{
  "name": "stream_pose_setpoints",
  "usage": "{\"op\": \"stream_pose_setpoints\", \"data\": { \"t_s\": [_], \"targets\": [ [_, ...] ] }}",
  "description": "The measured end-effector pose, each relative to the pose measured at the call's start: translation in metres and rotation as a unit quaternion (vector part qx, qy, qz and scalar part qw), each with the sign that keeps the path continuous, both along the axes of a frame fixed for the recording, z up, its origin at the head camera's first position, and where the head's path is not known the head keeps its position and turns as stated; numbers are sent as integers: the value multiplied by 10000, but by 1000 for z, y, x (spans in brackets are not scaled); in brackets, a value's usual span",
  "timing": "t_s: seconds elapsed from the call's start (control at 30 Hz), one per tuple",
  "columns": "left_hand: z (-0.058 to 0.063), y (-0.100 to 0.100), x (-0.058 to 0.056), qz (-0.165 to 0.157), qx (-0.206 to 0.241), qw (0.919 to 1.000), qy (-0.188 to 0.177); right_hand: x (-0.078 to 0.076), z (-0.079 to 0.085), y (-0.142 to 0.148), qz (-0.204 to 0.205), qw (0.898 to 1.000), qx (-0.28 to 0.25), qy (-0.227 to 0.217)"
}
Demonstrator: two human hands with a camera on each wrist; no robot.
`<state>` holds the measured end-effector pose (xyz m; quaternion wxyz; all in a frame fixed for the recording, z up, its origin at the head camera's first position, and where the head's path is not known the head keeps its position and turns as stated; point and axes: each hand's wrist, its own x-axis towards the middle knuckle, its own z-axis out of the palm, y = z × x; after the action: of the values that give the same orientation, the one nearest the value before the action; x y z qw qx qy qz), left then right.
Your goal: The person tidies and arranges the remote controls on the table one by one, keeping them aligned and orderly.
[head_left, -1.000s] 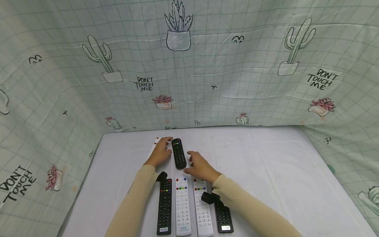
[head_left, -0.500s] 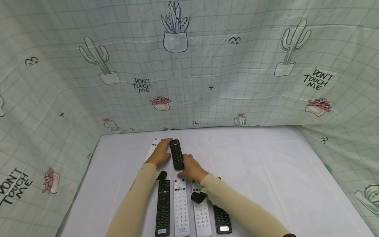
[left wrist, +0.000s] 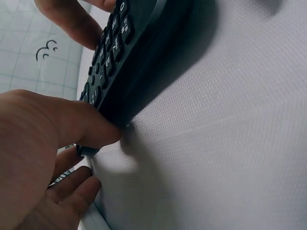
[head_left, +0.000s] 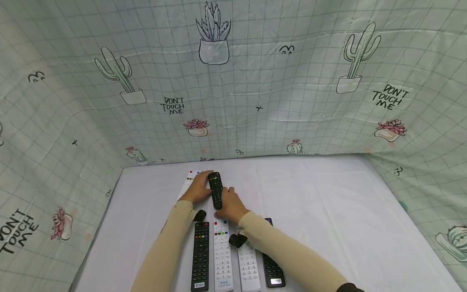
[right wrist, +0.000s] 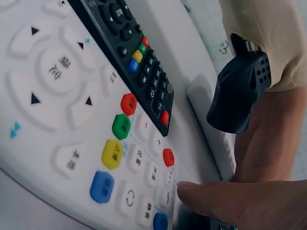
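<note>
A black remote control (head_left: 215, 190) is tilted near the back of the table, its keypad facing up and sideways. My left hand (head_left: 199, 189) grips its left side; in the left wrist view the thumb (left wrist: 91, 127) presses along one edge, the fingers curled past the end. From the right, my right hand (head_left: 232, 205) holds the same remote, fingers on its right edge and thumb by its lower end. In the right wrist view that thumb (right wrist: 216, 199) shows above the remote, which is mostly cut off by the frame.
A white remote (head_left: 187, 184) lies partly behind my left hand. Closer to me stand a black remote (head_left: 200, 256), a white one (head_left: 223, 256), another white one (head_left: 249, 265) and a black one (head_left: 273, 271) in a row. My right forearm crosses over the last two. A patterned cloth (head_left: 233, 81) walls the table.
My right hand has moved left from beside the black remote and taken hold of its right side. The remote has tipped and turned a little. The left hand has stayed nearly in place.
</note>
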<state>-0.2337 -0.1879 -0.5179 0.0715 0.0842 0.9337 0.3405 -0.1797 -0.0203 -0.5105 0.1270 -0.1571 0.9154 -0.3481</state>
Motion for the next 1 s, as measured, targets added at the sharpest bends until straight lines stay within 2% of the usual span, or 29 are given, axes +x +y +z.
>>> {"op": "stream_pose_setpoints", "data": {
  "t_s": [0.2, 0.5, 0.77, 1.0],
  "targets": [
    [-3, -2, 0, -62, -17, 9999, 123, -2, -2, -2, -78, 9998, 178, 105],
    [-3, -3, 1, -14, 87, 9996, 257, -5, 3, 8, -49, 9998, 116, 177],
    [-1, -3, 6, 285, 672, 9971, 214, -4, 3, 28, 41, 9995, 20, 301],
    [8, 3, 10, 488, 1326, 9900, -42, 0, 10, 52, -60, 9994, -198, 271]
  ]
}}
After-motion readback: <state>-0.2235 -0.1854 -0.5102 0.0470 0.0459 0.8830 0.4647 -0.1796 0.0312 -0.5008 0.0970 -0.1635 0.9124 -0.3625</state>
